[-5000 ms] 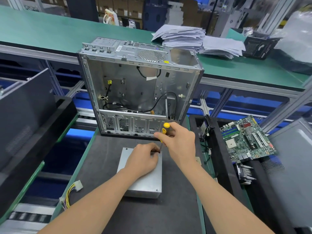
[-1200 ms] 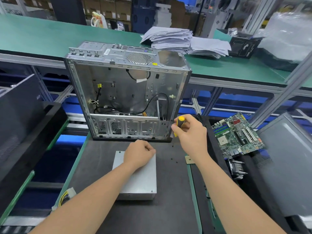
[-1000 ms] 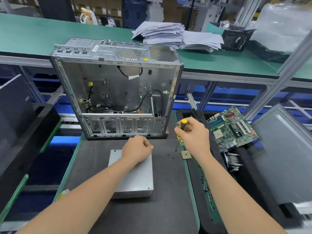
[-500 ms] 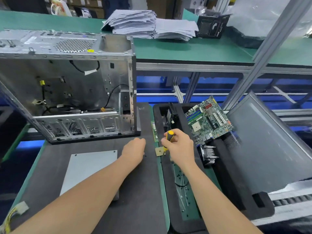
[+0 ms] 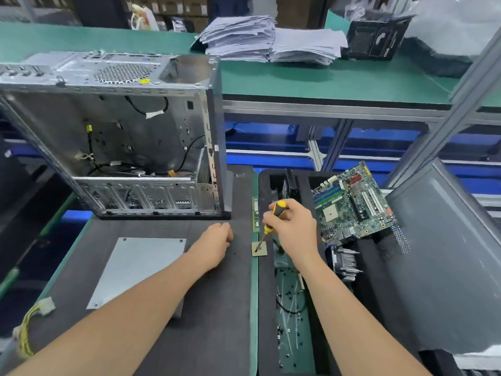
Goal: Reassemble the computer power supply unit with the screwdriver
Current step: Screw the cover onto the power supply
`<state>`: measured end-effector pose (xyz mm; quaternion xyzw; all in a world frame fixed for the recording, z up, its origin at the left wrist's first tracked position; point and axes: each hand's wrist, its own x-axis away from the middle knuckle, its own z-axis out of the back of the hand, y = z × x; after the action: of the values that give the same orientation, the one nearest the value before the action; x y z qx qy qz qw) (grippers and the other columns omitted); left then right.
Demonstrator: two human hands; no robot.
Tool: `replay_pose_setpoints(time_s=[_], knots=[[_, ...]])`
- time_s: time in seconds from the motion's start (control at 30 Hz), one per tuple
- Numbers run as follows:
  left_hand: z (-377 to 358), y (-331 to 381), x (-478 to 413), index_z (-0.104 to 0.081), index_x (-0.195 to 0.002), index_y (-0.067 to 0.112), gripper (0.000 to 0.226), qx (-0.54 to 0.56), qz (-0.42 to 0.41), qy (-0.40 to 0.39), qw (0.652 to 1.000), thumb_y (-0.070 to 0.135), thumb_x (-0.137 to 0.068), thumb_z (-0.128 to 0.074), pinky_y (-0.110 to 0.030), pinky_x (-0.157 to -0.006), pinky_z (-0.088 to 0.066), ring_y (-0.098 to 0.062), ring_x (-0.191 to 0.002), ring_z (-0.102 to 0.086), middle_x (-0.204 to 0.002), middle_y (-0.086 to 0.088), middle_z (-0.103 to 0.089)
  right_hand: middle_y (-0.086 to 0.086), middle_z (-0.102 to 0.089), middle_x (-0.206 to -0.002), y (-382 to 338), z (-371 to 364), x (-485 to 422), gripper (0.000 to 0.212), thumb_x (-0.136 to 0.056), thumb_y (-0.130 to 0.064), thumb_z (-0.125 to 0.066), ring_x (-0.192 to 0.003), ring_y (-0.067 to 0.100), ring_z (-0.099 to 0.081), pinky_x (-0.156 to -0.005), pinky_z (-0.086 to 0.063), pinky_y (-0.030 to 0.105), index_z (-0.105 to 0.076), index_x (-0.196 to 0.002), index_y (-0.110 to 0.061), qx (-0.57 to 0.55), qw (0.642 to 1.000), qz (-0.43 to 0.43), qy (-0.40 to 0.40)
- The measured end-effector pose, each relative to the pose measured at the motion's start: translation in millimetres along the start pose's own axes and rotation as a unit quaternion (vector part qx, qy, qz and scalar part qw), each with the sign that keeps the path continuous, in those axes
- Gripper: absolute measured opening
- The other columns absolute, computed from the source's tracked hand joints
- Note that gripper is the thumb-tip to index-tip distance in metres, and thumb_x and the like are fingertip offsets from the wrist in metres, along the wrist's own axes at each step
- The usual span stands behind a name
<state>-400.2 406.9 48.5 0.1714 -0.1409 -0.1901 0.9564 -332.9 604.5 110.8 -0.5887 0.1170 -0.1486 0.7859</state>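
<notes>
On the dark mat (image 5: 211, 335) over the near tabletop: power supply unit (image 5: 138, 270), a grey metal box, lies flat and closed side up, front-left of centre. Left forearm crosses its right corner. Yellow wire bundle (image 5: 32, 321) with white plug trails off the mat's left edge.

Left hand (image 5: 217, 245) rests knuckles-up on the mat, right of the unit and apart from it. Fingers curled under; cannot tell whether the grip holds anything.

Right hand (image 5: 294, 232): grip closed round the yellow-and-black handle of the screwdriver (image 5: 278, 208). Shaft slants down-left, tip on a small tan square chip (image 5: 259, 248) at the mat's right edge.

Open computer case (image 5: 116, 137) stands at the back of the mat. Black tray (image 5: 264, 294) to the right holds a motherboard (image 5: 352, 204), a heatsink (image 5: 345, 260) and loose screws (image 5: 290, 308).
</notes>
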Motion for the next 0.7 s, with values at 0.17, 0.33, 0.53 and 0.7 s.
replay_pose_setpoints(time_s=[0.17,0.33,0.53,0.7], knots=[[32.5,3.5,12.5,-0.077,-0.085,0.015,0.011,0.194,0.056,0.092,0.975,0.014,-0.093,-0.069,-0.015,-0.064,-0.042,-0.009,-0.072,-0.064,-0.076,0.007,-0.071,0.008,-0.079,-0.084,-16.9,-6.9,-10.0,0.012,-0.084,-0.018,-0.079,-0.084,0.028,-0.079,-0.088,-0.061,0.060,-0.073,-0.090,-0.026,-0.122,0.992,0.015,0.005],[66.8,-8.4,34.6,-0.070,-0.074,0.021,0.020,0.238,0.051,0.112,0.963,0.024,-0.094,-0.068,-0.011,-0.057,-0.041,0.001,-0.058,-0.059,-0.066,0.007,-0.071,0.012,-0.079,-0.089,-48.8,-23.3,-16.0,0.012,-0.090,-0.010,-0.079,-0.092,0.031,-0.079,-0.089,-0.063,0.057,-0.071,-0.099,-0.011,-0.204,0.977,0.055,-0.020],[100.6,-42.9,66.3,-0.073,-0.081,0.010,0.013,0.345,0.020,0.126,0.930,0.011,-0.093,-0.073,-0.028,-0.069,-0.062,-0.019,-0.070,-0.074,-0.075,-0.005,-0.075,0.016,-0.078,-0.090,-87.5,-62.5,-5.9,0.014,-0.094,-0.004,-0.076,-0.092,0.030,-0.079,-0.078,-0.066,0.038,-0.067,-0.105,-0.001,-0.254,0.962,0.073,-0.062],[109.3,-75.3,86.9,-0.073,-0.081,0.012,0.010,0.332,0.014,0.154,0.931,0.009,-0.088,-0.078,-0.017,-0.067,-0.056,-0.013,-0.066,-0.073,-0.072,-0.004,-0.076,0.014,-0.078,-0.089,-101.1,-100.4,11.2,0.013,-0.093,-0.005,-0.076,-0.090,0.031,-0.080,-0.079,-0.066,0.043,-0.067,-0.102,-0.004,-0.233,0.965,0.081,-0.092]])
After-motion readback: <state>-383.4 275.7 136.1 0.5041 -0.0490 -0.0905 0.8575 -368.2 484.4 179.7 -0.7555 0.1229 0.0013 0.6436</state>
